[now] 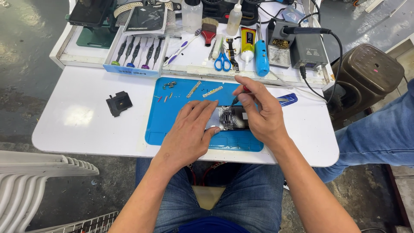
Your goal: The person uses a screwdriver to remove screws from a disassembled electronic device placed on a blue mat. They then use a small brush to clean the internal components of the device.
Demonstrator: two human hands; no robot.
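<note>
Head view: we press our left hand (189, 129) flat, fingers spread and grasping nothing, on the opened phone (230, 118), which lies on the blue mat (172, 116) at the tabletop's (82, 125) near edge. Our right hand (261, 110) is clenched around a small red-handled screwdriver (239, 96), its tip touching the phone's upper edge. Loose metal strips (202, 89) lie on the mat behind.
</note>
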